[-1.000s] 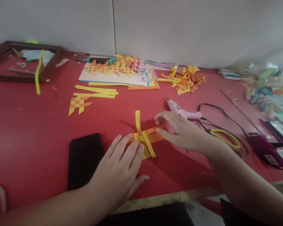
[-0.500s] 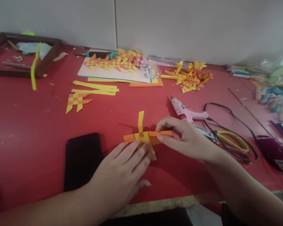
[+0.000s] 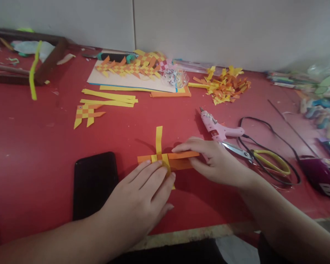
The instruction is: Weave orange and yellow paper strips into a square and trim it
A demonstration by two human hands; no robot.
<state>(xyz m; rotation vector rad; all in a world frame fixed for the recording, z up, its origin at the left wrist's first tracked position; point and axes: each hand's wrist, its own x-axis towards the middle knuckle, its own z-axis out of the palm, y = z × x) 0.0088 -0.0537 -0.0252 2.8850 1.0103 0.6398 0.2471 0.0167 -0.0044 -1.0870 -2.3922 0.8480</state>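
Note:
Yellow and orange paper strips cross in a small weave (image 3: 165,158) on the red table near its front edge. My left hand (image 3: 143,189) lies over the weave with fingers stretched, pressing it down and hiding its lower part. One yellow strip (image 3: 159,139) sticks out of the far side, bent slightly. My right hand (image 3: 217,161) holds an orange paper strip (image 3: 184,155) between thumb and fingers, its index fingertip near the crossing. Just below, another orange strip (image 3: 181,164) runs to the right, partly hidden by the thumb.
A black phone (image 3: 95,187) lies left of my left hand. Beyond my right hand are a pink glue gun (image 3: 218,128), yellow-handled scissors (image 3: 272,161) and a black cord. Further back lie a woven paper fish (image 3: 86,114), loose yellow strips (image 3: 110,96) and a scrap pile (image 3: 227,86).
My right fingers have slid left along the orange strip, the index finger reaching closer to the crossing. My left hand stays on the weave, its fingers slightly shifted. The view has tilted a little.

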